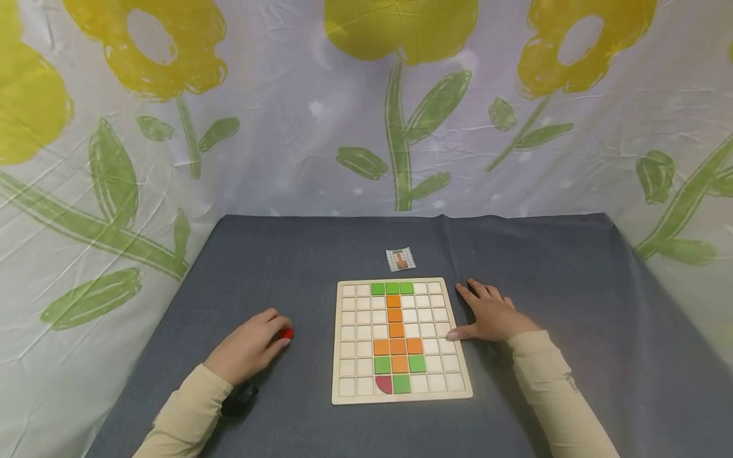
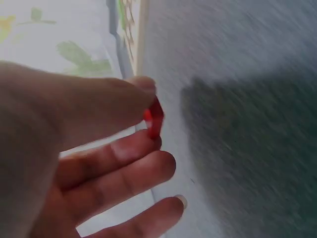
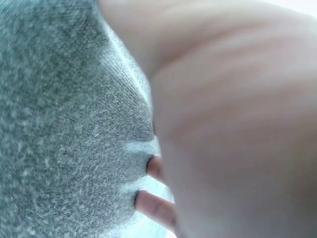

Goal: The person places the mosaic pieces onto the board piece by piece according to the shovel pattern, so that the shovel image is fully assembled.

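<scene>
Between thumb and forefinger, my left hand [image 1: 252,343] pinches a small red tile [image 1: 286,333], left of the board; the left wrist view shows the red tile [image 2: 155,119] edge-on. The wooden grid board [image 1: 336,343] lies flat with green, orange and dark red tiles in its squares. An orange column runs down to a short orange crossbar. A dark red rounded tile [image 1: 384,384] sits in the bottom row beside a green tile [image 1: 402,384]. At the board's right edge rests my right hand [image 1: 491,315], fingers spread, thumb over the rim.
A small printed card [image 1: 400,259] with a grid picture lies behind the board. Dark grey cloth [image 1: 286,254] covers the table. A flower-print curtain [image 1: 275,127] hangs around the back and sides. Something black [image 1: 239,401] shows under the left wrist.
</scene>
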Tool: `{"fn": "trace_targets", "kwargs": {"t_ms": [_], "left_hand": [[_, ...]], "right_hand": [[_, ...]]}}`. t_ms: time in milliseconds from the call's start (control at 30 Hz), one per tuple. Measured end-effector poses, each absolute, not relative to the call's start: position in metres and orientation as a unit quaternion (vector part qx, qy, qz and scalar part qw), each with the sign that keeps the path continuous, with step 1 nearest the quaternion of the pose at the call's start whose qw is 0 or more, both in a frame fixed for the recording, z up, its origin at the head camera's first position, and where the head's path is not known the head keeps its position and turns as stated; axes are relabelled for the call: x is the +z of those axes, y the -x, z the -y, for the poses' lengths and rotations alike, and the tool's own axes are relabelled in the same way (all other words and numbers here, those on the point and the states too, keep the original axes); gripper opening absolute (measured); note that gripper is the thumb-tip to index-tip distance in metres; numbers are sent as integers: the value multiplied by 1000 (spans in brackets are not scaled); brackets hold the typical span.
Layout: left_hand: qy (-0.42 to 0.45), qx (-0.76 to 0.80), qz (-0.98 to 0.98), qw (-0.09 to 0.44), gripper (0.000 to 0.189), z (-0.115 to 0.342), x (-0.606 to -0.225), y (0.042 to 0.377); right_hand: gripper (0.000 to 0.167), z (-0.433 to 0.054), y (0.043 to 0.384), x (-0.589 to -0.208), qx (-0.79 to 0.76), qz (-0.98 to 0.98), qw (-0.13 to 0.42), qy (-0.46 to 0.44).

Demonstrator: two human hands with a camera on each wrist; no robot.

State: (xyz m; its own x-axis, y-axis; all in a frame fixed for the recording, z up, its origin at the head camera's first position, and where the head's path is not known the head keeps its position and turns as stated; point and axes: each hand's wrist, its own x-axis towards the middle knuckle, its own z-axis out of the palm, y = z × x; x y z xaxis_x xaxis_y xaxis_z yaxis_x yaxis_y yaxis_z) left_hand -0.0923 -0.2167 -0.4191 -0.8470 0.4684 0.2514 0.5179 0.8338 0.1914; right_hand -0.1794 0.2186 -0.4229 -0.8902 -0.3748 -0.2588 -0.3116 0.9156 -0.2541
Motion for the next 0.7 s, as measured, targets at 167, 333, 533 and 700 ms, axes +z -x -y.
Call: {"fn": "trace_targets", "kwargs": {"t_ms": [167, 333, 533, 700], "left_hand": [[271, -142, 946, 105, 21, 199, -410, 93], [299, -157, 935, 111, 20, 177, -400, 92], [337, -148, 923, 112, 19, 154, -394, 93], [368, -142, 913, 102, 16, 137, -393, 94]], "right_hand": [[113, -219, 180, -423, -104, -967, 155, 175], [113, -218, 179, -422, -107, -966, 152, 177], [114, -216, 178, -422, -104, -968, 154, 171], [114, -216, 178, -422, -109, -967, 157, 168]]}}
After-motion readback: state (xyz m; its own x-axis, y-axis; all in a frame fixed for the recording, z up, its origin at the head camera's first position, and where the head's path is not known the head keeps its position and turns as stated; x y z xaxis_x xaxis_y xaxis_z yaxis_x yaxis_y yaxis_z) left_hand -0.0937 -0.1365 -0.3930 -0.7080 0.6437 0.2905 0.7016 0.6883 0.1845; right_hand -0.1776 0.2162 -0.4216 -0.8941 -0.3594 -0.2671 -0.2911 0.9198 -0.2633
